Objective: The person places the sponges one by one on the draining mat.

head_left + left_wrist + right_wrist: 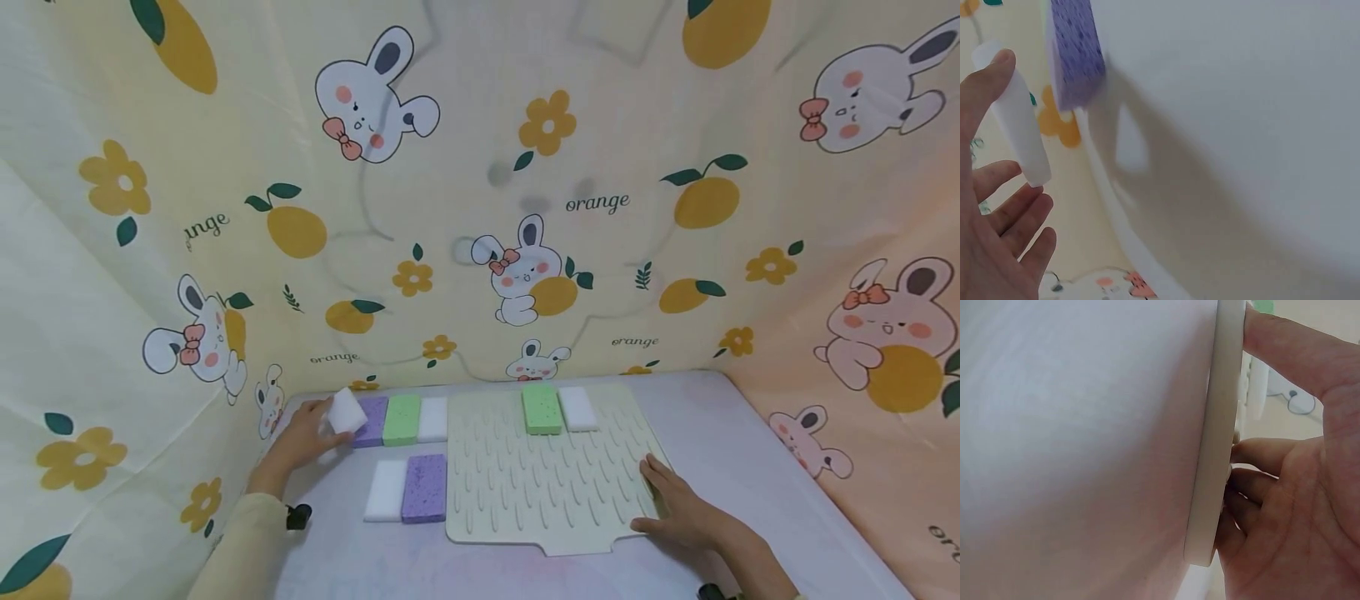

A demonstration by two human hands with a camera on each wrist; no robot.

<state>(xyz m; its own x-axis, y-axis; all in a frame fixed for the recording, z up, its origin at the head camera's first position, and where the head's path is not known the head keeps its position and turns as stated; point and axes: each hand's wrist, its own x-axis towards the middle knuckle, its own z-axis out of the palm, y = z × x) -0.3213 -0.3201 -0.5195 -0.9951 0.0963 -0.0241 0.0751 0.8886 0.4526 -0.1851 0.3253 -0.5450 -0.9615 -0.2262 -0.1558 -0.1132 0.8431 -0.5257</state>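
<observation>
Pinching a smooth, rectangular white sponge (pixel 347 412) near a pitted purple sponge (pixel 377 422), the left hand (pixel 303 433) held it above the table (pixel 345 562); the right hand (pixel 686 508), fingers relaxed, touched the edge of a ridged cream board (pixel 517 500).

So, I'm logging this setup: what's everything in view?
White table: 1, white, beneath
Ridged flat board: 1, cream, on table
White rectangular foam blocks: 4, white, one in left hand, two left of board, one on it
Green rectangular sponges: 2, green, one left of board, one on it
Purple rectangular sponges: 2, purple, left of board
Printed fabric backdrop: 1, cream, behind table
Black wrist devices: 2, black, wrists
Fabric sleeve: 1 plainly, cream, left forearm
Left hand: 1, holding white block
Right hand: 1, board's right edge
</observation>
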